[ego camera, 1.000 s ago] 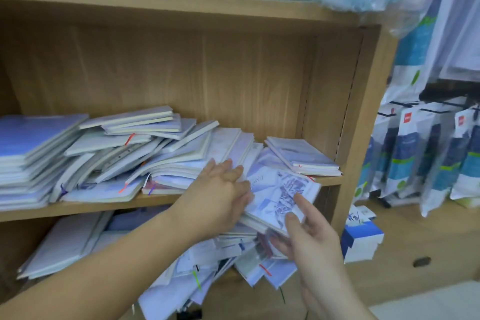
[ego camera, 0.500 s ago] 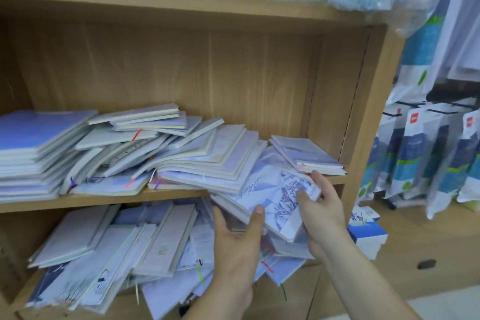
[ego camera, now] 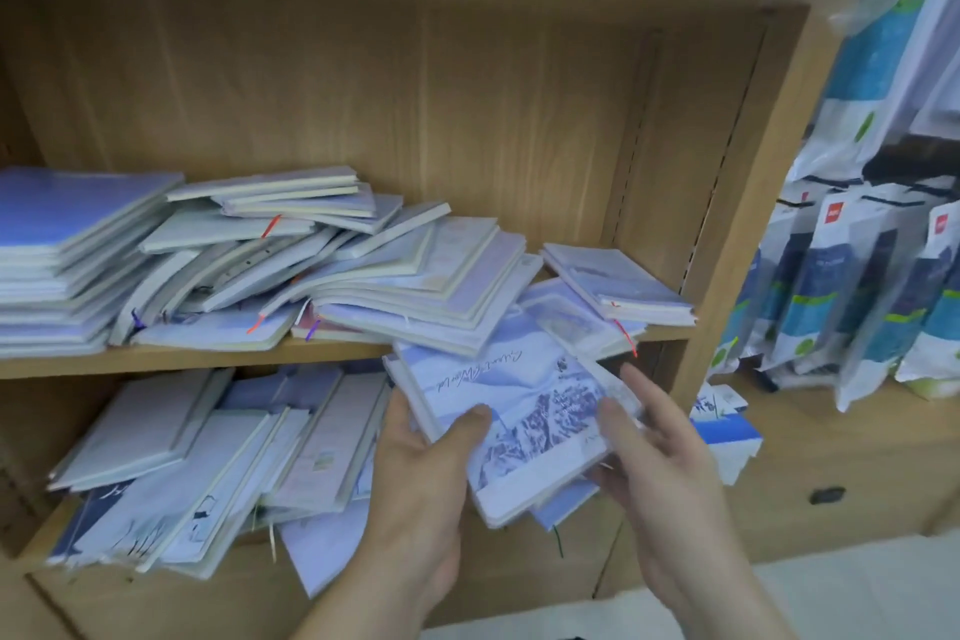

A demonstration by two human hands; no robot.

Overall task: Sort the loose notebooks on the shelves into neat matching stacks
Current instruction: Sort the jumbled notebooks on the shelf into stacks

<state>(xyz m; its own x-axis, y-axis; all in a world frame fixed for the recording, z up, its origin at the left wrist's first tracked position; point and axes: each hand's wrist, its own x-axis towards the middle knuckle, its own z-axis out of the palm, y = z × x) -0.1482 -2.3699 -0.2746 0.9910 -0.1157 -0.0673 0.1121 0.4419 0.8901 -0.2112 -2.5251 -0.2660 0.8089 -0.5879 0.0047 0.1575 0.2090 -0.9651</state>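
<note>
at nine o'clock a squared blue stack [ego camera: 67, 244] sits on the shelf board [ego camera: 208, 360], probably already sorted. next to it a slumped heap [ego camera: 311, 276] leans toward three o'clock, unsorted. just below centre the left hand [ego camera: 415, 473] pinches a bundle of snowy-cover notebooks [ego camera: 519, 411], thumb on top and fingers beneath, in front of the board. at four o'clock the right hand [ego camera: 660, 447] grips the opposite edge, likely to square the matching covers.

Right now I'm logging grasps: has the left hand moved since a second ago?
Yes. The left hand dropped from over the shelf board to below it, and now grips the notebook.
</note>
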